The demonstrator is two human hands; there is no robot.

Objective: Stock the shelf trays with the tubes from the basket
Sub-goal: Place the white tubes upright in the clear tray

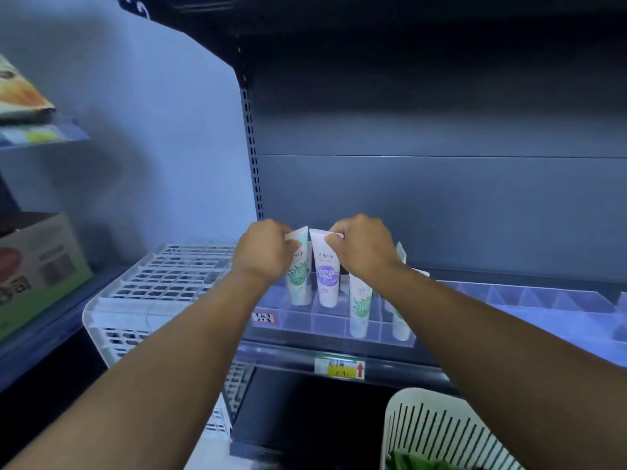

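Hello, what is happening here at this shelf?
A person is stocking tubes into a clear tray on the shelf. The left hand pinches the top of a green tube, and the right hand pinches the top of a purple tube; both tubes stand upright, side by side, in the tray. Two more green tubes stand further right. The white basket sits at the lower right, with something green inside.

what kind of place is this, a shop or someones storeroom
Most likely a shop aisle. A metal shelf carries a price label with a red arrow on its front edge, a clear divided tray holds matching cosmetic tubes, and both hands are setting a green tube and a purple tube into it.
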